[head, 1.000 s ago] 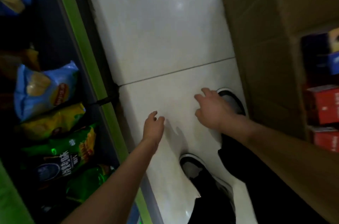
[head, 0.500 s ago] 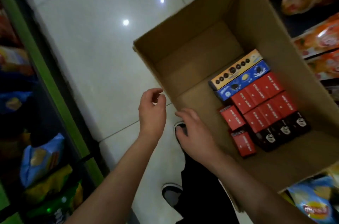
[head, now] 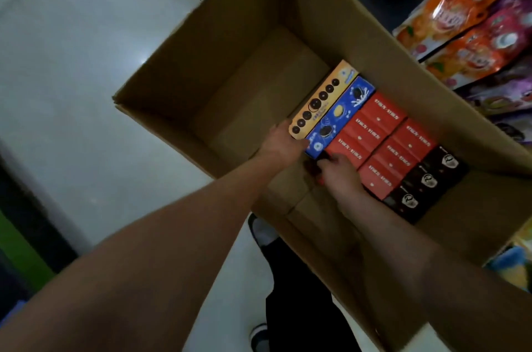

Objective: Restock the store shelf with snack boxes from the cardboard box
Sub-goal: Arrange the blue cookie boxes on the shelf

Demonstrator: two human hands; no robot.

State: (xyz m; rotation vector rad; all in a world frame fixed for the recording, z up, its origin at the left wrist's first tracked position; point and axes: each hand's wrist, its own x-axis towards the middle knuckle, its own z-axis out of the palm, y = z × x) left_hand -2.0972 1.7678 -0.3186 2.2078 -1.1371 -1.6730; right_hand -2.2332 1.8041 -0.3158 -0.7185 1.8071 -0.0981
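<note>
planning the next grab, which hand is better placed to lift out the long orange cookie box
Left. The left hand already touches the near end of the long orange cookie box in the brown cardboard box. The right hand is lower, at a small red box.

White lettering on the lids of the red boxes (head: 383, 132), too blurred to read; small marks on the orange box (head: 322, 101) and blue box (head: 339, 118), likewise illegible; large printed characters on the orange pouches (head: 457, 14) at the shelf, not decipherable either
</note>
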